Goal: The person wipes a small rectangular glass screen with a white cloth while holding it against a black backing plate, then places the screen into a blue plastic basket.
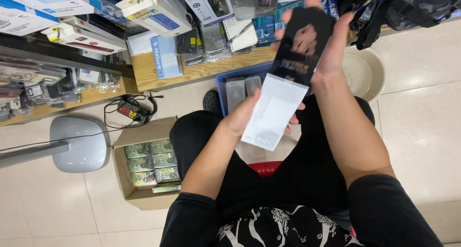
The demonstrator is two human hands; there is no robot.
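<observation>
My left hand [245, 115] grips a white plastic sleeve [273, 111] from the left side, over my lap. My right hand [331, 45] holds a black flat phone case or card [302, 45] whose lower end sits at the sleeve's open top. Both are raised above my knees, in front of a blue basket [222, 86]. I sit on a red stool [264, 168], wearing black shorts.
A cardboard box [126, 180] of green packets stands on the floor at left, beside a grey stand base [79, 144] and a power strip [128, 110]. Wooden shelves [192, 72] hold packaged phone accessories. A cream basin [365, 74] and a dark bag [413, 9] lie at right.
</observation>
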